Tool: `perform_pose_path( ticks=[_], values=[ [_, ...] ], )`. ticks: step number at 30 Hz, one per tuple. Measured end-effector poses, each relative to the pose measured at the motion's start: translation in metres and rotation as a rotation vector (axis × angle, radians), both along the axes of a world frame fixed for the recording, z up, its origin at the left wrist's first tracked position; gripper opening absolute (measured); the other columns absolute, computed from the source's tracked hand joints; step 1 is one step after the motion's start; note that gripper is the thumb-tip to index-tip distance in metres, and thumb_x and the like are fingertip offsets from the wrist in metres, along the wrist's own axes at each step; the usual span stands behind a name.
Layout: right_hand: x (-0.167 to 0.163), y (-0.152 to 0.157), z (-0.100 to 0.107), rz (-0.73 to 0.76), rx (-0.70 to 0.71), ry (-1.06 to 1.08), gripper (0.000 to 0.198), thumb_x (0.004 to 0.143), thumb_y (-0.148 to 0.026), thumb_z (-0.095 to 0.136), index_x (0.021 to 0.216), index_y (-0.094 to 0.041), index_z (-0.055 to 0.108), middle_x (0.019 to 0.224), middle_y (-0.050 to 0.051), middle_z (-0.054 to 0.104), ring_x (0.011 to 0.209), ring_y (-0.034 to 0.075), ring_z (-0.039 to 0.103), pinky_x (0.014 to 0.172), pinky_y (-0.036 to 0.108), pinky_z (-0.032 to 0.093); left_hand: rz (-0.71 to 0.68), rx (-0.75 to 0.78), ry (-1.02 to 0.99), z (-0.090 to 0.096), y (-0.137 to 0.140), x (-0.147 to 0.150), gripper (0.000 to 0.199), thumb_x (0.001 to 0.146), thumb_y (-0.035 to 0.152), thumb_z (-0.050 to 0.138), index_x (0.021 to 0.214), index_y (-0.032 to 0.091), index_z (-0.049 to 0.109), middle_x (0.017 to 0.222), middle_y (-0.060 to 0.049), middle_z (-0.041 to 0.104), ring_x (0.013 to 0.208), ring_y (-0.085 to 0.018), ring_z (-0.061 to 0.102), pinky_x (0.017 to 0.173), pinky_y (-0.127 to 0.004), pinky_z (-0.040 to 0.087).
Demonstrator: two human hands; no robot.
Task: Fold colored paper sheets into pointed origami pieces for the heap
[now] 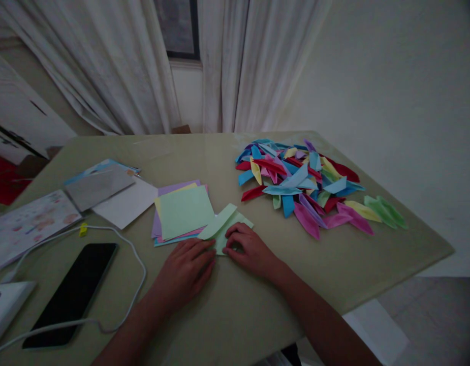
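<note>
A sheet of light green paper [220, 226] lies on the table with one flap folded over and sticking up to the left. My left hand [191, 265] is closed at its lower left edge, fingertips pressed on the paper. At the right side of the same sheet, my right hand [253, 250] pinches it between thumb and curled fingers. Just behind my left hand is a stack of square coloured papers [187, 211], light green on top, with purple, yellow, pink and blue edges showing. The fingers partly hide the sheet's lower edge.
A heap of folded paper pieces [291, 175] in many colours covers the table's [356, 274] right rear. On the left are a black phone [72, 295], a white cable [137, 249], a white device [8, 305], a patterned packet [34, 223] and loose sheets [126, 203].
</note>
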State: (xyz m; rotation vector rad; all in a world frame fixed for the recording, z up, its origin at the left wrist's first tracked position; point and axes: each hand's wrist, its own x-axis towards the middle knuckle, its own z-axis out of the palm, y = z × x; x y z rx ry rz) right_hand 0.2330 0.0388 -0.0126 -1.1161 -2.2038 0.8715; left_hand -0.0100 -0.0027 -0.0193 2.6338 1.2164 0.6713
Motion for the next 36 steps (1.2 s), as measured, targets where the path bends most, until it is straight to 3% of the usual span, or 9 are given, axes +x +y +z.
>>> perform_pose_path(
  ticks=[4, 12, 18, 36],
  values=[
    [-0.002, 0.001, -0.002, -0.021, 0.005, 0.001, 0.013, 0.086, -0.014, 0.081, 0.086, -0.018, 0.069, 0.108, 0.006, 0.066, 0.105, 0.021, 0.063, 0.095, 0.034, 0.050, -0.044, 0.001, 0.004, 0.004, -0.001, 0.001, 0.024, 0.102, 0.025, 0.058, 0.120, 0.022, 0.074, 0.125, -0.008, 0.077, 0.108, -0.026, 0.068, 0.101, -0.047, 0.051],
    [-0.001, 0.001, 0.002, -0.011, 0.005, 0.006, 0.009, 0.089, -0.016, 0.079, 0.089, -0.018, 0.069, 0.107, 0.006, 0.066, 0.104, 0.021, 0.063, 0.095, 0.035, 0.050, -0.035, -0.049, 0.055, 0.009, -0.002, 0.001, 0.022, 0.101, 0.027, 0.059, 0.116, 0.026, 0.075, 0.131, -0.007, 0.074, 0.112, -0.028, 0.065, 0.101, -0.050, 0.050],
    [0.002, -0.001, 0.002, 0.023, 0.030, 0.018, 0.013, 0.084, -0.012, 0.080, 0.089, -0.018, 0.069, 0.112, 0.007, 0.065, 0.107, 0.021, 0.063, 0.096, 0.035, 0.050, -0.005, -0.037, 0.048, 0.009, -0.004, 0.005, 0.022, 0.102, 0.026, 0.057, 0.113, 0.024, 0.075, 0.128, -0.007, 0.075, 0.111, -0.027, 0.066, 0.102, -0.050, 0.049],
    [-0.003, 0.000, 0.002, -0.038, 0.040, -0.043, 0.016, 0.085, -0.013, 0.080, 0.087, -0.018, 0.065, 0.106, 0.006, 0.064, 0.101, 0.020, 0.062, 0.090, 0.033, 0.051, -0.001, -0.024, 0.073, 0.013, -0.005, 0.008, 0.026, 0.103, 0.027, 0.056, 0.115, 0.024, 0.078, 0.128, -0.008, 0.076, 0.110, -0.028, 0.068, 0.102, -0.051, 0.051]
  ],
)
